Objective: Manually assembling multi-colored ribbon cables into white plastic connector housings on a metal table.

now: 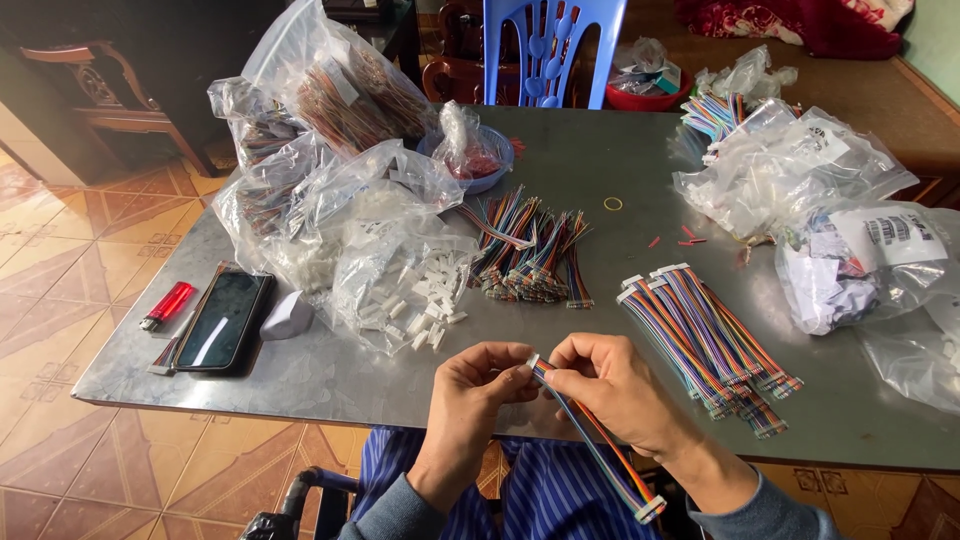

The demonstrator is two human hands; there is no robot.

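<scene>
Left hand (pixel 478 378) and right hand (pixel 600 385) both pinch rainbow ribbon cable (pixel 600 448) at white end connector, above worktop (pixel 330 375) edge.

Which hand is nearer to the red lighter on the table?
Left. The left hand is at the table's near edge, right of the red lighter beyond the phone; the right hand is farther right, both holding the multicoloured cable.

Two bare hands, left hand (pixel 478 385) and right hand (pixel 612 385), no rings or watch visible, grey long sleeves (pixel 770 510) ending at wrists, blue striped trousers (pixel 545 490) below table edge
</scene>
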